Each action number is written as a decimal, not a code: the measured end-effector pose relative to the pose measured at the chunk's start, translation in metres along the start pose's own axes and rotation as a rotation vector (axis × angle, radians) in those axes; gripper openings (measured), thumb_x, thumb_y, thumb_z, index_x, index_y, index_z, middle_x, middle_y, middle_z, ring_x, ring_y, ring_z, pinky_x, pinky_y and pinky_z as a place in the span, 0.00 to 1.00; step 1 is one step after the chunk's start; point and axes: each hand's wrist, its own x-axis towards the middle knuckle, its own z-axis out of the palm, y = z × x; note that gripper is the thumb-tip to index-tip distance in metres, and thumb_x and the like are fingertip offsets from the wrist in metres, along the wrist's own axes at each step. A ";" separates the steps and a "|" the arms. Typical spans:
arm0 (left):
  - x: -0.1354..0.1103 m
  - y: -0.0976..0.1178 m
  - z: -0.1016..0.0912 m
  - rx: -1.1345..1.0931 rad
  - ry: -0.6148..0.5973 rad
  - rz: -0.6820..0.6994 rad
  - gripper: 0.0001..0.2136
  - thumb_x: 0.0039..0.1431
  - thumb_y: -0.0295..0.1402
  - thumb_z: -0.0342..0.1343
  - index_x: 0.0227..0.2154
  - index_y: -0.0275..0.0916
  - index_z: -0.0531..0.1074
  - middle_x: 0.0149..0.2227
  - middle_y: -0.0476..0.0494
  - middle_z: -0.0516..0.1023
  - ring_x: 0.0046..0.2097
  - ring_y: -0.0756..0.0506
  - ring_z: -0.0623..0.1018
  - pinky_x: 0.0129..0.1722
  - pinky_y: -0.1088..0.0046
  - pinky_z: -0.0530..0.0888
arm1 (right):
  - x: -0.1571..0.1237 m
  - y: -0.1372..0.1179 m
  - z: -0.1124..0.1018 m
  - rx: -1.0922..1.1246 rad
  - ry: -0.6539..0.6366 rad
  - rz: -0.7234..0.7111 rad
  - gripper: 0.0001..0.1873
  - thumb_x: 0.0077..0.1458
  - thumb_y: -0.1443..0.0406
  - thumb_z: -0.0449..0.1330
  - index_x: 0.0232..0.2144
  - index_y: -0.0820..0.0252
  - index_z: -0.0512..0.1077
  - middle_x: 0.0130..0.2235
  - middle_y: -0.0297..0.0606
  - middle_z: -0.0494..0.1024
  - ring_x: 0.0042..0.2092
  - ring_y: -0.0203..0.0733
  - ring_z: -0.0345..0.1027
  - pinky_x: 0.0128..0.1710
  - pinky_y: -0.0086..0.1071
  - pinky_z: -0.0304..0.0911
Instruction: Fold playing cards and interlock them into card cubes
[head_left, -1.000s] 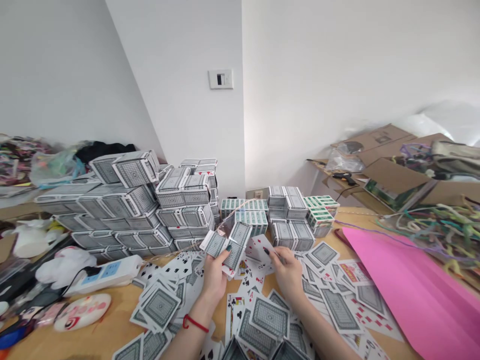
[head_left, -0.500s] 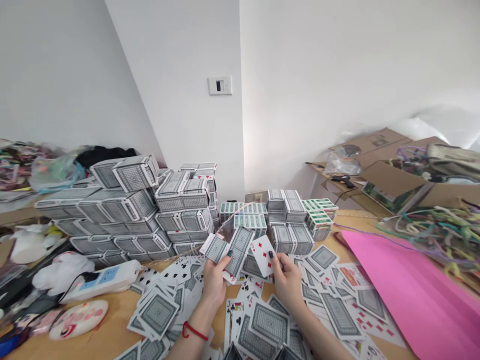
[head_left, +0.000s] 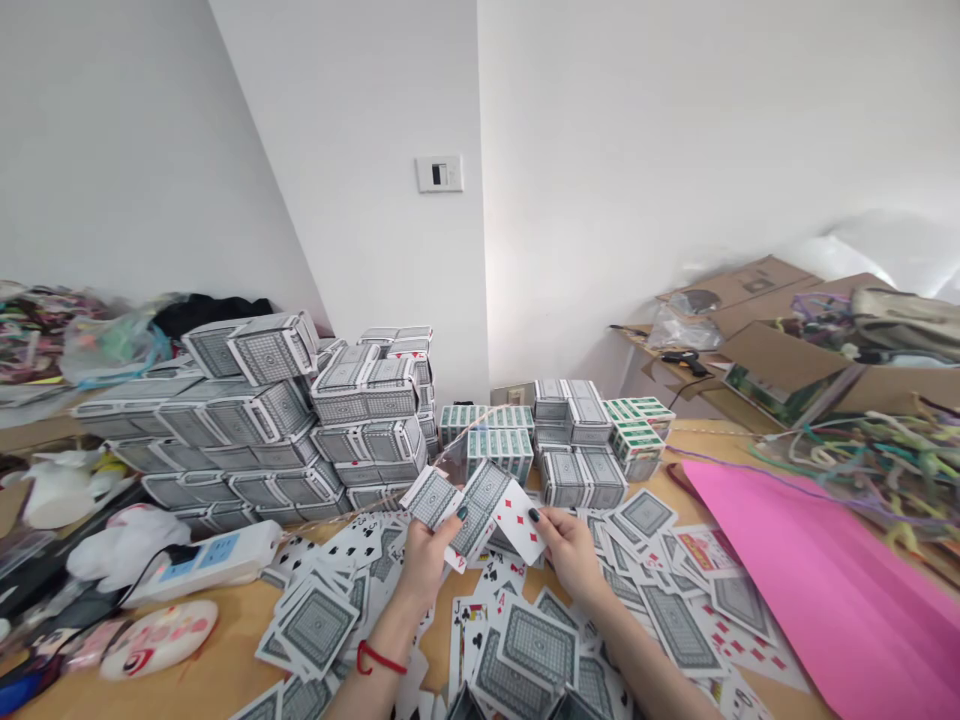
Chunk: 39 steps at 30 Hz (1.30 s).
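Two hands work above the middle of the table (head_left: 187, 692), both gripping cards. The left hand (head_left: 426, 552) keeps its thumb pressed over a pair of grey-backed pieces (head_left: 486, 500) that fan apart; the right hand (head_left: 574, 555) pinches a red diamond card (head_left: 519, 520) by its right edge. Half a second ago a gap stood between that card and the grey-backed pieces; now its left side meets or overlaps the nearer piece, though whether it is tucked under or merely lies against it, I cannot tell. For the work in hand, that brings what both hands hold together at one seam. Loose cards (head_left: 538, 635) cover the table's near edge. Card-covered blocks (head_left: 367, 390) rise toward its far edge, left of some green-and-white boxes (head_left: 499, 452), and a pink sheet (head_left: 817, 590) lies toward the right edge.
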 end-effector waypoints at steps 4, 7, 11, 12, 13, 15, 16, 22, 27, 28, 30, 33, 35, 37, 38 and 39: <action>-0.004 0.010 0.001 0.015 -0.081 -0.019 0.21 0.41 0.33 0.62 0.43 0.39 0.71 0.44 0.40 0.76 0.46 0.39 0.75 0.46 0.64 0.70 | 0.003 0.001 -0.004 0.053 -0.075 0.032 0.23 0.43 0.47 0.59 0.18 0.61 0.68 0.12 0.25 0.53 0.16 0.29 0.41 0.16 0.26 0.38; -0.005 0.012 0.001 0.018 -0.105 -0.041 0.24 0.41 0.32 0.62 0.46 0.39 0.70 0.44 0.40 0.76 0.45 0.39 0.75 0.46 0.62 0.69 | 0.004 0.003 -0.006 0.082 -0.114 0.051 0.22 0.44 0.48 0.59 0.17 0.61 0.69 0.12 0.25 0.54 0.16 0.29 0.41 0.16 0.27 0.38; -0.004 0.010 -0.002 0.048 -0.116 -0.040 0.22 0.42 0.32 0.61 0.44 0.37 0.70 0.42 0.39 0.77 0.45 0.39 0.75 0.47 0.62 0.69 | 0.006 0.004 -0.010 0.055 -0.125 0.071 0.22 0.43 0.48 0.60 0.18 0.62 0.70 0.13 0.27 0.58 0.16 0.30 0.45 0.17 0.27 0.40; -0.004 0.010 -0.002 0.062 -0.117 -0.044 0.21 0.42 0.32 0.61 0.43 0.37 0.71 0.41 0.39 0.77 0.45 0.39 0.75 0.46 0.62 0.69 | 0.006 0.004 -0.010 0.049 -0.127 0.071 0.22 0.42 0.48 0.60 0.18 0.62 0.69 0.13 0.27 0.58 0.16 0.30 0.45 0.17 0.27 0.40; -0.004 0.009 -0.002 0.072 -0.121 -0.052 0.20 0.42 0.32 0.61 0.42 0.36 0.71 0.41 0.39 0.77 0.45 0.39 0.75 0.45 0.62 0.69 | 0.006 0.004 -0.010 0.048 -0.130 0.071 0.22 0.42 0.48 0.60 0.17 0.61 0.69 0.13 0.27 0.58 0.16 0.30 0.45 0.17 0.27 0.40; -0.004 0.009 -0.001 0.090 -0.139 -0.062 0.19 0.42 0.32 0.61 0.41 0.36 0.72 0.40 0.39 0.78 0.45 0.38 0.75 0.45 0.61 0.70 | 0.006 0.003 -0.010 0.059 -0.136 0.076 0.22 0.42 0.48 0.60 0.17 0.61 0.68 0.13 0.27 0.58 0.16 0.30 0.45 0.17 0.27 0.40; -0.004 0.009 0.000 0.102 -0.151 -0.059 0.18 0.42 0.32 0.61 0.40 0.36 0.72 0.39 0.39 0.78 0.45 0.38 0.74 0.45 0.61 0.69 | 0.006 0.002 -0.009 0.068 -0.134 0.077 0.22 0.42 0.48 0.60 0.17 0.61 0.68 0.13 0.27 0.58 0.16 0.30 0.45 0.17 0.27 0.40; -0.007 0.006 0.005 0.166 -0.164 -0.009 0.15 0.41 0.29 0.61 0.37 0.37 0.74 0.41 0.40 0.78 0.48 0.39 0.73 0.50 0.64 0.66 | 0.005 0.000 -0.005 0.105 -0.124 0.053 0.23 0.42 0.47 0.60 0.16 0.60 0.64 0.14 0.25 0.53 0.18 0.29 0.42 0.18 0.26 0.39; -0.007 0.007 0.004 0.179 -0.172 0.020 0.15 0.42 0.28 0.60 0.37 0.37 0.74 0.41 0.40 0.77 0.50 0.38 0.71 0.51 0.62 0.65 | 0.005 -0.005 -0.005 0.070 -0.143 0.038 0.22 0.42 0.47 0.59 0.18 0.61 0.66 0.15 0.25 0.52 0.19 0.29 0.41 0.19 0.26 0.39; -0.007 0.007 0.004 0.190 -0.182 0.029 0.16 0.42 0.28 0.60 0.38 0.37 0.74 0.42 0.40 0.77 0.50 0.38 0.71 0.51 0.62 0.65 | 0.004 -0.005 -0.006 0.079 -0.150 0.045 0.22 0.43 0.47 0.59 0.19 0.61 0.67 0.16 0.25 0.53 0.19 0.29 0.42 0.19 0.26 0.40; -0.007 0.007 0.003 0.209 -0.209 0.043 0.16 0.43 0.28 0.60 0.39 0.38 0.74 0.43 0.40 0.77 0.50 0.38 0.71 0.51 0.62 0.65 | 0.004 -0.006 -0.006 0.097 -0.154 0.058 0.21 0.43 0.48 0.59 0.20 0.61 0.68 0.16 0.26 0.54 0.19 0.30 0.43 0.19 0.26 0.41; -0.008 0.004 0.004 0.213 -0.205 0.051 0.17 0.43 0.29 0.59 0.41 0.39 0.73 0.42 0.40 0.77 0.49 0.38 0.72 0.50 0.61 0.66 | 0.002 -0.009 -0.005 0.119 -0.141 0.082 0.20 0.44 0.49 0.60 0.21 0.61 0.70 0.17 0.27 0.59 0.19 0.30 0.47 0.19 0.26 0.45; -0.010 0.003 0.005 0.184 -0.160 0.053 0.19 0.43 0.30 0.59 0.42 0.40 0.72 0.41 0.41 0.78 0.49 0.38 0.72 0.50 0.62 0.66 | 0.001 -0.011 -0.002 0.185 -0.136 0.116 0.18 0.42 0.51 0.62 0.24 0.60 0.70 0.19 0.29 0.64 0.20 0.32 0.52 0.20 0.26 0.50; -0.012 0.002 0.007 0.124 -0.167 0.019 0.20 0.44 0.30 0.59 0.44 0.40 0.71 0.40 0.41 0.78 0.49 0.39 0.71 0.50 0.62 0.66 | 0.000 -0.013 0.002 0.295 -0.132 0.152 0.16 0.40 0.53 0.64 0.26 0.60 0.71 0.22 0.32 0.68 0.22 0.34 0.58 0.23 0.28 0.55; -0.013 0.003 0.007 0.082 -0.202 -0.017 0.21 0.43 0.30 0.59 0.44 0.40 0.71 0.41 0.41 0.77 0.49 0.39 0.72 0.50 0.61 0.66 | 0.000 -0.014 0.004 0.351 -0.115 0.165 0.16 0.39 0.55 0.65 0.26 0.60 0.71 0.22 0.32 0.69 0.22 0.34 0.59 0.23 0.28 0.56; -0.014 0.004 0.006 0.037 -0.256 -0.067 0.22 0.41 0.30 0.60 0.44 0.40 0.71 0.41 0.41 0.77 0.49 0.38 0.72 0.49 0.61 0.66 | -0.001 -0.014 0.005 0.402 -0.096 0.174 0.16 0.39 0.56 0.66 0.26 0.61 0.71 0.21 0.32 0.69 0.22 0.34 0.58 0.22 0.28 0.56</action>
